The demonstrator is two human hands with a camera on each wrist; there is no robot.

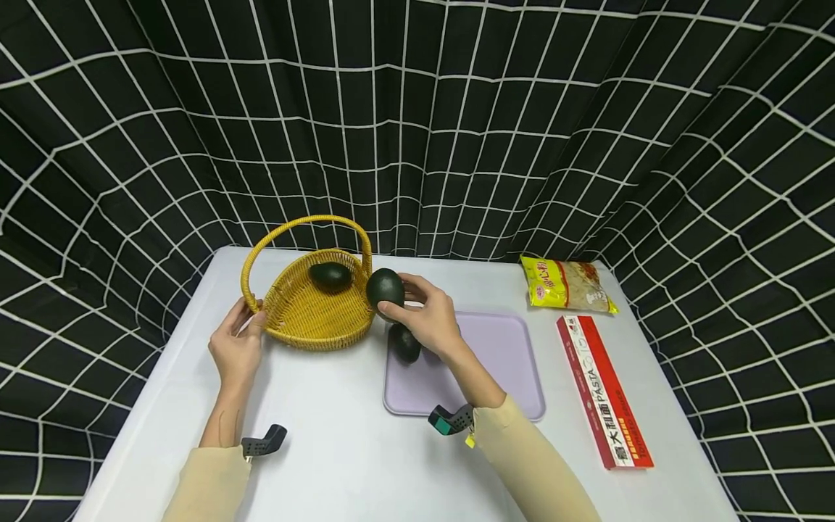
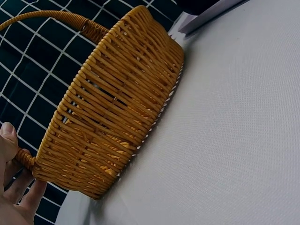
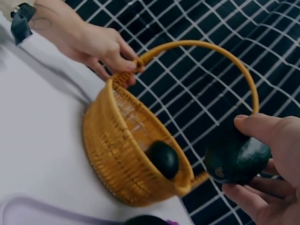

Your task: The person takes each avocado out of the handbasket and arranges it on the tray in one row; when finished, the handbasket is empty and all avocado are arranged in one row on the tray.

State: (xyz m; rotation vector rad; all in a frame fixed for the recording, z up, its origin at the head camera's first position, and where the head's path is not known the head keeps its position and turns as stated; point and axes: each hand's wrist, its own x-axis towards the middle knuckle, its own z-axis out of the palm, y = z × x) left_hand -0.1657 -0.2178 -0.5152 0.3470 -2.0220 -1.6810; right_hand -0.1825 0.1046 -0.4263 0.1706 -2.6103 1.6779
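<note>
My left hand [image 1: 238,346] grips the yellow wicker basket [image 1: 320,337] at the left foot of its handle, thumb on the near side. One dark green avocado [image 1: 330,276] lies inside, toward the back. In my right hand [image 1: 427,313] is another avocado [image 1: 385,288], pinched between thumb and fingers beside the basket's right rim; the right wrist view shows a small pale mark on this avocado [image 3: 236,157]. Below that hand, a further avocado [image 1: 405,344] lies on the light purple tray [image 1: 499,362], whose upper part is partly hidden by the hand and forearm.
Toward the back right of the white table [image 1: 333,442] lies a yellow food packet [image 1: 567,284]. In front of it, a long red and white pasta box [image 1: 604,391] lies slanted, right of the tray. A black curtain [image 1: 417,130] with white grid lines surrounds the table's back and sides.
</note>
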